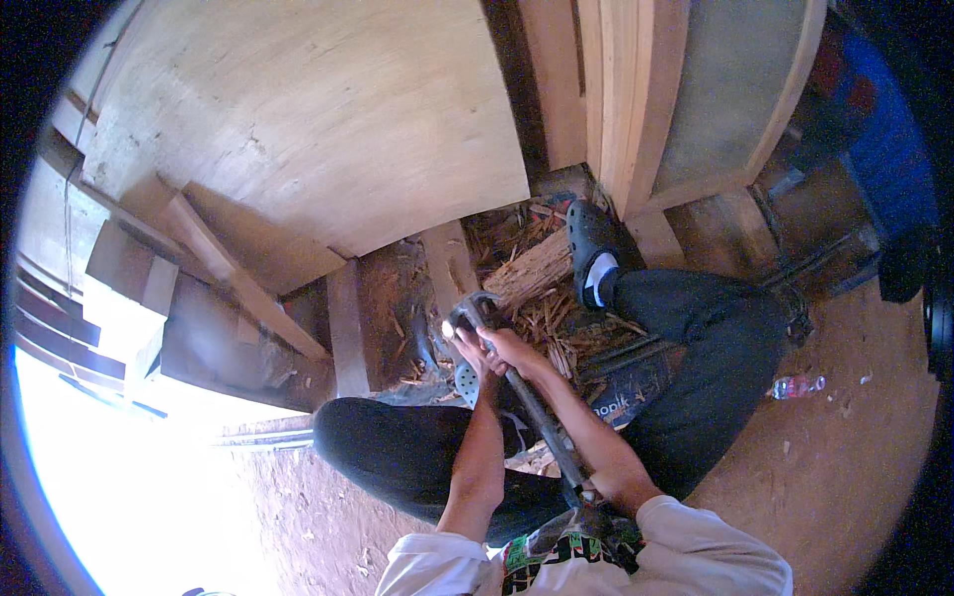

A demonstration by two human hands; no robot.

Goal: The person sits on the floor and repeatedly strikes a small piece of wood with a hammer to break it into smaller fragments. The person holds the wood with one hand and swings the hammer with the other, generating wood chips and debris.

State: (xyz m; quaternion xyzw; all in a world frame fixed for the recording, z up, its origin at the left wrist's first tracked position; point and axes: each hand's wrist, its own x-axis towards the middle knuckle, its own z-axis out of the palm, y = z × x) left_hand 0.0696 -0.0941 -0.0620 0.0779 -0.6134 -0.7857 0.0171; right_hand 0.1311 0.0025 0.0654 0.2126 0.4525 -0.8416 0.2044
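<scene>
A claw hammer (539,412) lies across my lap, its head pointing away from me and its long dark handle running back toward my waist. My right hand (509,350) is closed round the handle just below the head. My left hand (477,356) meets it there, its fingers curled at the neck of the hammer; what each finger touches is hard to make out. Beyond the hammer head lies a rough, splintered chunk of wood (532,268) among broken chips. My foot in a dark clog (586,236) rests against that chunk. Part of another clog (465,381) shows beside my left hand.
A large plywood sheet (328,109) leans at the far left, with a loose wooden batten (238,273) below it. Framed wooden panels (636,109) stand at the far right. A clear plastic bottle (798,385) lies on the earthen floor (815,467) to the right. Bright light floods the left.
</scene>
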